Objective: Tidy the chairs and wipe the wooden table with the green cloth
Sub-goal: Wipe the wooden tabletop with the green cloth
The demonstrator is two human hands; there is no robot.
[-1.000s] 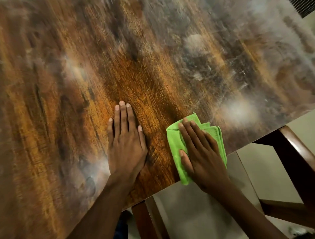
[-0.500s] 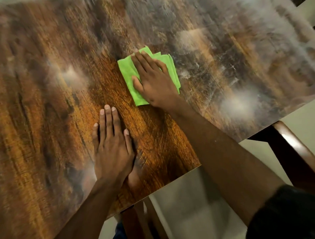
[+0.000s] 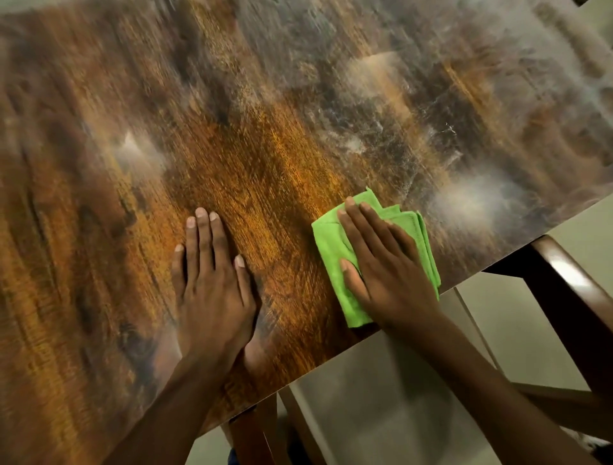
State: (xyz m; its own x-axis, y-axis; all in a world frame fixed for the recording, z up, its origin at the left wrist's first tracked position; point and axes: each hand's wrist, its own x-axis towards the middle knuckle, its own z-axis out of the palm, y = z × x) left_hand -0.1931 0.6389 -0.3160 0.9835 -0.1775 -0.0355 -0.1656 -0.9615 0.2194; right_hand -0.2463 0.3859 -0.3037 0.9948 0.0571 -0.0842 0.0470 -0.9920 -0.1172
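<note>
Directly under right hand (image 3: 384,275): green cloth (image 3: 335,252).

Non-task stuff I can see: pale floor (image 3: 381,398) filling the lower right of my view, greyish-beige, looks tiled. One thin seam (image 3: 477,328) runs diagonally across it, and a soft dark shadow (image 3: 408,375) lies on it below me. Small blue patch (image 3: 232,459) at the bottom edge, too cropped to say what it is. Dark sliver (image 3: 585,2) in the top right corner, can't identify it either
</note>
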